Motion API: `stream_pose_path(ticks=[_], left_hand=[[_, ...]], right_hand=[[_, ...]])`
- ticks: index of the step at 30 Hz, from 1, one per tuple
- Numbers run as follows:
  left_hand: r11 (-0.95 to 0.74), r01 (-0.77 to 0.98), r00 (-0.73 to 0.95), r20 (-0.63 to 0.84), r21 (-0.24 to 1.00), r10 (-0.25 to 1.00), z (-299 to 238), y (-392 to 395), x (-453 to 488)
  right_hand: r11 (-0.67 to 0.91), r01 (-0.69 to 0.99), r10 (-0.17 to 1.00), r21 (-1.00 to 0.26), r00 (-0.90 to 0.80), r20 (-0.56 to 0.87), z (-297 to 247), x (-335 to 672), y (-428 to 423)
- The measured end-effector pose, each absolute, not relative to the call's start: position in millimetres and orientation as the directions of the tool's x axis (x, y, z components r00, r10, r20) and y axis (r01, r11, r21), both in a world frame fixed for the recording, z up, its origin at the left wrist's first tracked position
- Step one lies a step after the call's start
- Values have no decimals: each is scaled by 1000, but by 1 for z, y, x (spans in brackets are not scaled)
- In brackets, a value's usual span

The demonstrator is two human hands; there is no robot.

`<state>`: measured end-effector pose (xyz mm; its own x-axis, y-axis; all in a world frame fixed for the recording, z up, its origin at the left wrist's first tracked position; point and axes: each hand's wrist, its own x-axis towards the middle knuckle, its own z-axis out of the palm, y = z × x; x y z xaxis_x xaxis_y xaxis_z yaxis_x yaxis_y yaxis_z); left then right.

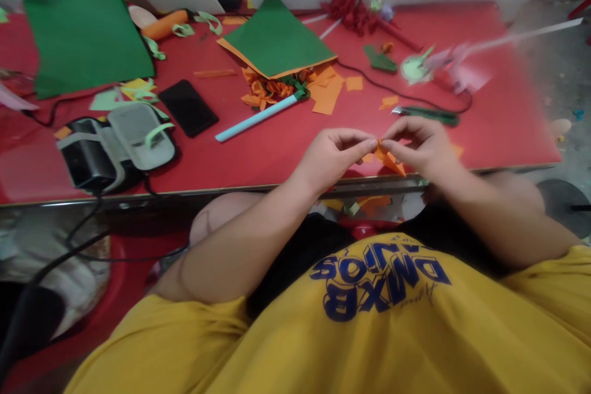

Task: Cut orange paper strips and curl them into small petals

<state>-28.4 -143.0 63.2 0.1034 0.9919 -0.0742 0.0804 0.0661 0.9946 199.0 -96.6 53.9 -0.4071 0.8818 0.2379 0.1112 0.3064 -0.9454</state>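
Observation:
Over the front edge of the red table, both of my hands meet on a small piece of orange paper (391,162). My left hand (339,151) pinches it from the left between thumb and index finger. From the other side, my right hand (422,146) pinches the same piece, its fingertips almost touching those of the left. The lower part of the paper hangs in pointed folds below the fingers. Just beyond my right hand lies a green utility knife (427,115). A pale blue paper stick (258,117) with a green end lies to the left.
Green and orange sheets (281,40) partly cover crumpled orange paper (265,89). A black phone (188,108) and an open grey case (117,148) with a cable are at left. Red paper flowers (351,9) and a tape roll (415,69) stand farther back on the red table (221,169).

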Motion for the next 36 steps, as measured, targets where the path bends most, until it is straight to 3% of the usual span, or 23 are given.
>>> stream_pose_path(ticks=[7, 17, 23, 36], left_hand=[[35, 84, 103, -44, 996, 994, 61, -142, -28], [21, 23, 122, -24, 1000, 992, 59, -142, -25], [20, 20, 127, -22, 1000, 992, 59, -140, -26], [-76, 70, 112, 68, 995, 991, 51, -141, -27]], right_hand=[[212, 22, 880, -977, -438, 181, 50, 197, -93], [276, 69, 882, -959, -415, 224, 50, 196, -99], [330, 11, 871, -944, -390, 300, 49, 194, -102], [248, 14, 890, -969, -398, 222, 52, 192, -107]])
